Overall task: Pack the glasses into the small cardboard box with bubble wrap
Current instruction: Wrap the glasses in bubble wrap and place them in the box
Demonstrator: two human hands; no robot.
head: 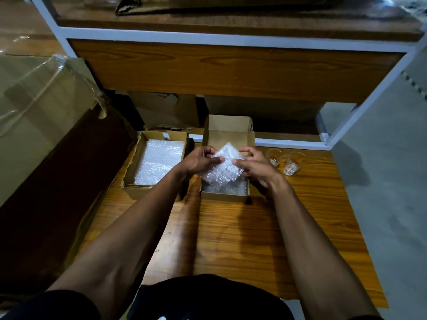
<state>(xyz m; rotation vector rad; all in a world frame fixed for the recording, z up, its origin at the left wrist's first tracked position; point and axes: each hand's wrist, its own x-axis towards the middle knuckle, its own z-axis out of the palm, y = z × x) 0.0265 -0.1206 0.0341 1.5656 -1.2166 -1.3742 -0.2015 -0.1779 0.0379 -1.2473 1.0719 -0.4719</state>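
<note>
Bubble wrap sheets (159, 161) fill the left box (130, 168); left hand (198, 160) and right hand (255, 166) pinch a bubble wrap piece (225, 168) over the small cardboard box (224, 197), two glasses (284, 161) just right on the table (231, 239).

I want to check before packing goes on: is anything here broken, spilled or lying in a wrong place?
Nothing stands out. Both hands, left hand and right hand, hold a bubble wrap piece over the open small box. Two glasses stand upright on the wooden table, apparently intact.
</note>
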